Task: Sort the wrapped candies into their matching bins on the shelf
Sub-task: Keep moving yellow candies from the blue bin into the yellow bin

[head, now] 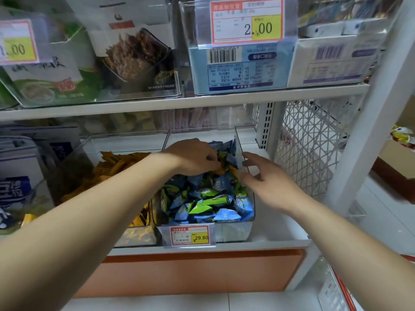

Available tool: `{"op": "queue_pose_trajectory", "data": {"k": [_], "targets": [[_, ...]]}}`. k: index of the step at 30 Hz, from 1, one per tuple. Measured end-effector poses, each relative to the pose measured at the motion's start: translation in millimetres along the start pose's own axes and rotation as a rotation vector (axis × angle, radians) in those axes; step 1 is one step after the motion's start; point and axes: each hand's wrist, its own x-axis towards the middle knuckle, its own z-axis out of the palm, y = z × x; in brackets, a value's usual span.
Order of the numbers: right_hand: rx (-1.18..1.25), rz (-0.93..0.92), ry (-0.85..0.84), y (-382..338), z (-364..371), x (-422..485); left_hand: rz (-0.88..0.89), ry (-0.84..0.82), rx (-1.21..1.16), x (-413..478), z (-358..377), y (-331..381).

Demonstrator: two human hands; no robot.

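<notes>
A clear bin (233, 231) on the lower shelf holds a heap of blue and green wrapped candies (208, 198). My left hand (193, 157) reaches into the back of this bin, its fingers curled and pinching an orange wrapped candy (221, 169) that lies among the blue ones. My right hand (267, 176) hovers at the bin's right wall with fingers spread, thumb near the candies, holding nothing. To the left, a second clear bin (137, 237) is filled with orange and yellow wrapped candies (116, 164).
A price tag (189, 236) reading 29.80 hangs on the blue bin's front. The upper shelf (186, 102) carries boxed snacks close above the bins. A white mesh panel (310, 142) and shelf upright (368, 122) stand at the right. Blue packets (15, 176) sit at the far left.
</notes>
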Motion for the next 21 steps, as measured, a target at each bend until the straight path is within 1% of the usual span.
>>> {"op": "queue_pose_trajectory", "data": {"k": [2, 4, 7, 11, 13, 17, 19, 21], "targets": [[0.0, -0.01, 0.0, 0.0, 0.7, 1.2, 0.002, 0.078, 0.121, 12.2, 8.9, 14.4], [-0.004, -0.015, -0.005, 1.5, 1.5, 1.8, -0.017, 0.089, 0.165, 22.5, 16.5, 23.2], [-0.004, -0.005, -0.016, 5.9, 1.1, 2.4, -0.046, 0.002, 0.121, 29.5, 18.1, 19.3], [-0.014, -0.024, -0.022, 6.4, -0.4, 3.3, -0.021, -0.164, 0.037, 24.1, 11.5, 11.8], [-0.016, -0.019, -0.019, 5.0, -1.1, 2.9, -0.026, -0.189, -0.015, 19.9, 9.0, 11.7], [-0.023, -0.014, -0.019, 4.0, -2.6, 2.7, -0.047, -0.137, -0.107, 12.4, 6.8, 8.5], [-0.019, -0.015, -0.025, 3.3, -2.3, 2.7, -0.043, -0.08, -0.162, 7.0, 7.3, 4.8], [-0.012, 0.002, -0.027, -0.1, -3.3, 1.9, -0.073, 0.011, -0.292, 0.6, 7.5, 2.9]]}}
